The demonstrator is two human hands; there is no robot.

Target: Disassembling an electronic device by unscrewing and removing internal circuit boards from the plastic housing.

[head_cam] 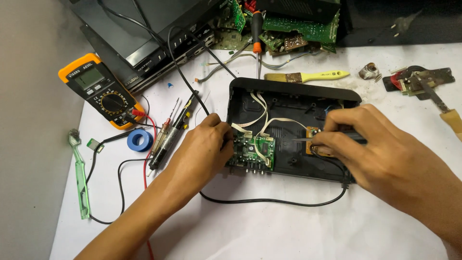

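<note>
The right hand [370, 144] pinches a thin metal probe [302, 140] – long axis level, tip pointing left toward the green circuit board [254, 151] – inside the open black casing [293, 91], while the left hand [204, 144], fingers curled, grips that board's left edge

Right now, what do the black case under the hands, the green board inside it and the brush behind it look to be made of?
Black case: likely moulded plastic, matte, with ribs and rounded corners.
Green board: looks like a glossy laminate circuit board, with soldered parts and metal sockets on it.
Brush: glossy yellow handle, probably plastic; pale bristles, in a dull band that could be metal.
</note>
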